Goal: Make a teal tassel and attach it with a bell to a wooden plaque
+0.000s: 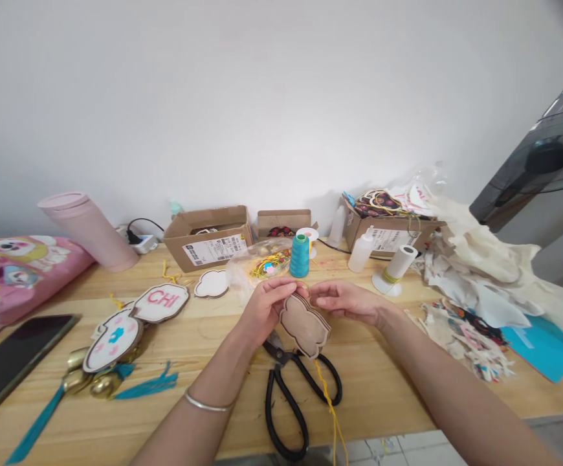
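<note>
My left hand (272,305) grips the top edge of a cloud-shaped wooden piece (303,327) with layered edges, held tilted above the table. From its lower end hangs a twisted yellow cord (327,388). At the top right of the piece, my right hand (347,301) has its fingers pinched together; what lies between them is too small to tell. Black-handled scissors (280,355) lie beneath the piece, their blades partly hidden by my left hand. Behind my hands stands a cone of teal thread (299,257).
Cloud-shaped ornaments (161,302) with brass bells (104,385) and teal tassels lie left, beside a phone (17,359). Cardboard boxes (213,249), a plastic bottle (360,251) and a white roll (400,262) line the back. Fabric scraps (485,259) cover the right, near a fan (548,155).
</note>
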A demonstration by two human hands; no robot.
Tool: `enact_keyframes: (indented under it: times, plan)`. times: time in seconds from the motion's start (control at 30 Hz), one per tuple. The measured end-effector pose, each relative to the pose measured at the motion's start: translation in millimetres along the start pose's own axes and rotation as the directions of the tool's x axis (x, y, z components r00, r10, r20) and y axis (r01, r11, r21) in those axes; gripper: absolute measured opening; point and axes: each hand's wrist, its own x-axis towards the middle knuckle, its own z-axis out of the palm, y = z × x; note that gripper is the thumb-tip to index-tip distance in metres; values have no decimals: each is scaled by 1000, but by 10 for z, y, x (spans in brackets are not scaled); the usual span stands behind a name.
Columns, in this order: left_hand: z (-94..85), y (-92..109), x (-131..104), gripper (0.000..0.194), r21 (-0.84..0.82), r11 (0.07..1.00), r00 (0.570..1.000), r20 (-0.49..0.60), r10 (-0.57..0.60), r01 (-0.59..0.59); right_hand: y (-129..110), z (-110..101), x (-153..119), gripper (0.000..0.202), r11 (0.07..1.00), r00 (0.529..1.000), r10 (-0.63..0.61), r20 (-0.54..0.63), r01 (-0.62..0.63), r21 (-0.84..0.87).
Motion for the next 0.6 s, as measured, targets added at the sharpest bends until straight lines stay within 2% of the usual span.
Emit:
enact_keyframes:
  times: [0.07, 0.13, 0.23, 0.33, 0.47, 0.53, 0.6]
  plan:
    - [0, -2, 3, 10, 5, 1000, 1000, -2, 3, -3, 19, 32, 16, 32, 999, 999, -41, -2, 41, -34]
    - [3, 2, 5, 10, 11, 1000, 1000, -7, 3, -3, 50, 35, 35, 28, 996, 997, -65, -51, 62, -66]
    - [-3, 14, 13, 10, 14, 1000, 1000, -21, 0, 0, 81, -31, 38, 24, 991, 985, -84, -151, 66, -120]
    - [-39, 12, 32, 12, 34, 999, 999, -44, 19, -17, 42, -132, 0, 25, 986, 954, -99, -283, 56, -155]
    - [-93, -31, 54, 19, 96, 994, 998, -35, 48, -45, -145, -152, -53, 24, 979, 873, -181, -453, 114, -172]
    - [-94, -49, 52, 22, 110, 992, 998, -19, 64, -62, -284, -86, -58, 22, 967, 846, -234, -480, 150, -207]
    - [-70, -39, 45, 23, 132, 986, 995, -16, 100, -97, -442, 12, -52, 20, 950, 838, -285, -465, 181, -255]
